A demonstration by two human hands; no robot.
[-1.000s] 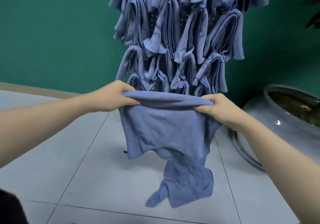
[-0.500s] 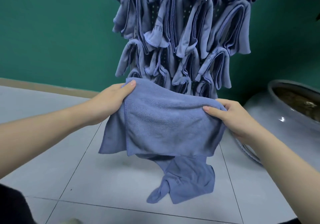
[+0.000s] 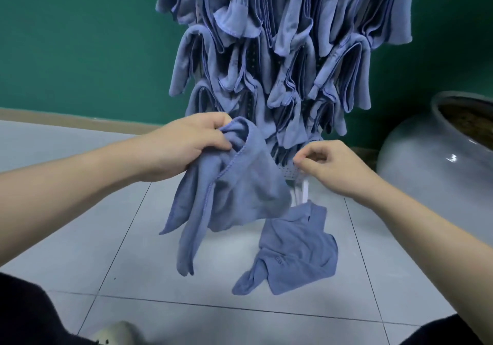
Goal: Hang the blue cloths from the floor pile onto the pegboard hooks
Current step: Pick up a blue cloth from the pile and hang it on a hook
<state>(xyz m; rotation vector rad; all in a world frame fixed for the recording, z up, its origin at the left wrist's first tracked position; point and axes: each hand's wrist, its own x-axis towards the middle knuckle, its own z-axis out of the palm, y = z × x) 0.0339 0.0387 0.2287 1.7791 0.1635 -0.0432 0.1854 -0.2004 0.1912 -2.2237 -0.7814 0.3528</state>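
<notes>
Blue cloth [image 3: 234, 184] bunched in left hand [image 3: 186, 144], right hand [image 3: 328, 165] curled, nothing held, pegboard [image 3: 290, 169] crowded by hung cloths [image 3: 280, 51], one cloth on floor [image 3: 293, 254], grey pot [image 3: 440, 157] beside.

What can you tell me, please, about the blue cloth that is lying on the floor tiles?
The blue terry-like cloth lying on the floor is soft and crumpled, not spread flat. One corner is twisted into a narrow tail pointing toward the lower left, and faint lettering shows near its middle. It rests on the pale grey floor tiles, just in front of the rack's white foot, across a tile seam. Neither hand touches it; a second cloth hangs beside it.
</notes>
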